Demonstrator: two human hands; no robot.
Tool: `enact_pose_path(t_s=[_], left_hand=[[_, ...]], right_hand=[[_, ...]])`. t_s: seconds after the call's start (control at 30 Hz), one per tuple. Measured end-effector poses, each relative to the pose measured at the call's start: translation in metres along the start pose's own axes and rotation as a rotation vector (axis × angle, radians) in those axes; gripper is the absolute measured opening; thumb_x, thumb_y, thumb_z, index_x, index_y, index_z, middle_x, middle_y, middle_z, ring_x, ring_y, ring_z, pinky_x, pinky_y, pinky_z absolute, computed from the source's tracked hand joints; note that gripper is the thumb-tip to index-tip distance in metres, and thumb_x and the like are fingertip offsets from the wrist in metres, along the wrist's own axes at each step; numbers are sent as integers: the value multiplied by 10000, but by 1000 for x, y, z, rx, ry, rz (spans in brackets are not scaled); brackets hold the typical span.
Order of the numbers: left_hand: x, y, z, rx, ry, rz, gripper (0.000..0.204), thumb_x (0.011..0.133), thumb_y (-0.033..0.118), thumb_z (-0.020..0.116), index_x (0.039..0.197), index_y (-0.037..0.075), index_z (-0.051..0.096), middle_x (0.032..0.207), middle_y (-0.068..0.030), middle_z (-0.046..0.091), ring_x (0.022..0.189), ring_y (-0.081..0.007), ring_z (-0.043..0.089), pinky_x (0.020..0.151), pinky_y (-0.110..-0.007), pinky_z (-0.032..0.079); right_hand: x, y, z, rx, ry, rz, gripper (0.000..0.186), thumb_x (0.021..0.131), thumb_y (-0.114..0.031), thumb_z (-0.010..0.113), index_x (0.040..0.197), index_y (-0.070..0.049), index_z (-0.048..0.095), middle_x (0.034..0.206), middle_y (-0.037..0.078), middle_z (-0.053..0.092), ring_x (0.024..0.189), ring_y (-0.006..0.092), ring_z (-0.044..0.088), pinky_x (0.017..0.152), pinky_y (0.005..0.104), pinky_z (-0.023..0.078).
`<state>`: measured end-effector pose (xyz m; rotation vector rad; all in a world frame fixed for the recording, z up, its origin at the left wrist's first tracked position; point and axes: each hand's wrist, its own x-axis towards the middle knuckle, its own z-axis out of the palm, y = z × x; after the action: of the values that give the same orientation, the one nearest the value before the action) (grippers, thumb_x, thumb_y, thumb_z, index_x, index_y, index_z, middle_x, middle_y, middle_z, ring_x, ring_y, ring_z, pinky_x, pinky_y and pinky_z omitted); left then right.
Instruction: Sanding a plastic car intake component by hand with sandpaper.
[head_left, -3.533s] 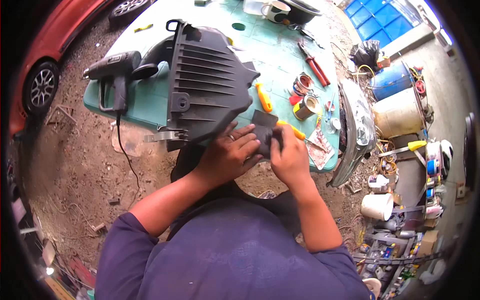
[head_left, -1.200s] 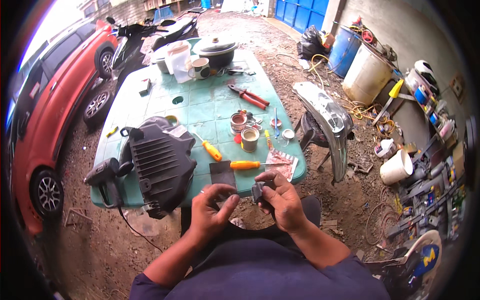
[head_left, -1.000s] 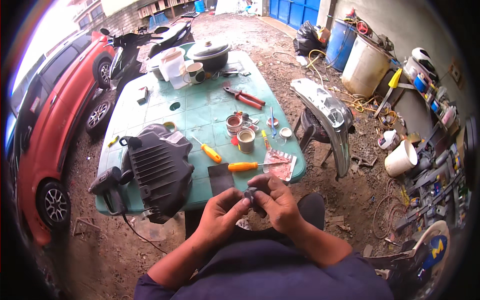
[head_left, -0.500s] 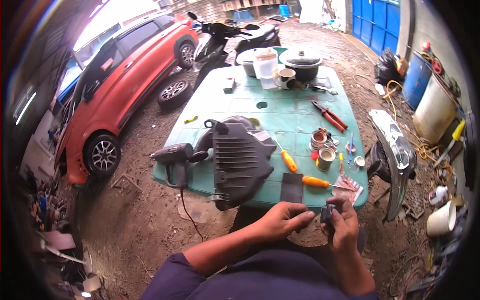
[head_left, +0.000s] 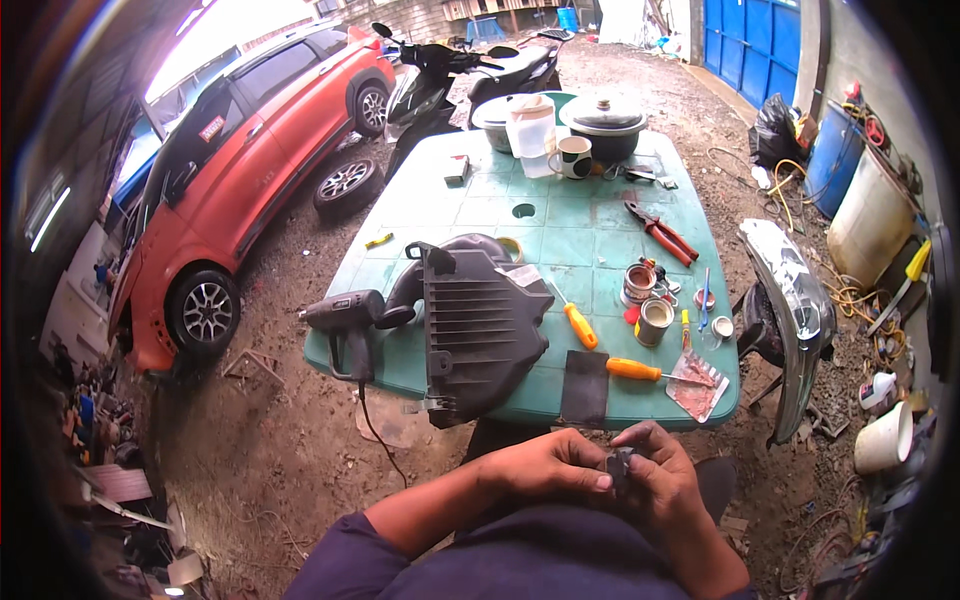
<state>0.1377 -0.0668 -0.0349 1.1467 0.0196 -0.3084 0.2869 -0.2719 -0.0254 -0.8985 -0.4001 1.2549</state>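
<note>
Close to my body, below the table's near edge, my two hands meet around a small dark grey piece (head_left: 620,463) whose kind I cannot make out. My right hand (head_left: 662,482) grips it between thumb and curled fingers. From the other side, my left hand (head_left: 556,465) pinches at its edge with thumb and fingers closed. Just beyond lie a dark square of sandpaper (head_left: 585,386), an orange-handled screwdriver (head_left: 634,369) and a clear, red-smeared plastic scrap (head_left: 697,388). To the left, a ribbed black plastic housing (head_left: 480,335) rests on the table.
The green table (head_left: 470,212) also carries a heat gun (head_left: 345,318), another screwdriver (head_left: 578,325), open cans (head_left: 654,320), pliers (head_left: 662,235), a mug (head_left: 573,158) and pots (head_left: 604,125). A headlight (head_left: 787,275) stands at right; a red car (head_left: 240,165) is parked at left.
My right hand has moved left and slightly down with the dark piece. My left hand has come lower, and its fingers now meet the piece instead of staying apart from it.
</note>
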Motion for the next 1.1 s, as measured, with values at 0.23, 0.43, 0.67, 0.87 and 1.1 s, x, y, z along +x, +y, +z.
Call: enact_pose_path(t_s=[0.23, 0.43, 0.67, 0.87, 1.1], left_hand=[[-3, -15, -5, 25, -52, 27, 312, 1149, 251, 750, 1261, -30, 823, 1106, -25, 823, 1076, -107, 714, 992, -319, 570], [-5, -10, -10, 76, 296, 100, 239, 1111, 163, 772, 1262, -21, 799, 1164, -34, 813, 1071, -110, 725, 1001, -307, 585], [2, -8, -11, 8, 439, 116, 226, 1076, 167, 828, 1198, -22, 808, 1118, -48, 821, 1023, -108, 732, 945, -300, 601], [-2, -23, -1, 56, 456, 95, 254, 1088, 242, 813, 1177, 4, 800, 1070, -14, 800, 1023, -107, 718, 939, -322, 585], [21, -53, -9, 30, 305, 323, 246, 1097, 273, 815, 1085, 33, 765, 895, 12, 744, 826, -79, 675, 768, -268, 543]], right_hand=[[-1, 5, -7, 54, 3, 108, 254, 1116, -58, 650, 1366, -14, 646, 1116, 102, 725, 870, 147, 706, 723, 278, 567], [23, 7, -15, -164, 77, -1, 253, 1144, -70, 621, 1393, -35, 647, 1060, 63, 727, 798, 110, 667, 619, 246, 507], [33, 9, -18, -107, 82, -39, 256, 1159, -63, 611, 1413, -38, 634, 1071, 55, 736, 849, 95, 679, 659, 233, 521], [24, 5, 4, -187, 145, 17, 295, 1086, -74, 622, 1372, -6, 653, 1032, 106, 719, 775, 138, 645, 596, 254, 502], [14, 13, -11, -141, 142, -5, 279, 1166, -186, 686, 1412, -56, 667, 998, 45, 709, 737, 107, 639, 634, 238, 516]])
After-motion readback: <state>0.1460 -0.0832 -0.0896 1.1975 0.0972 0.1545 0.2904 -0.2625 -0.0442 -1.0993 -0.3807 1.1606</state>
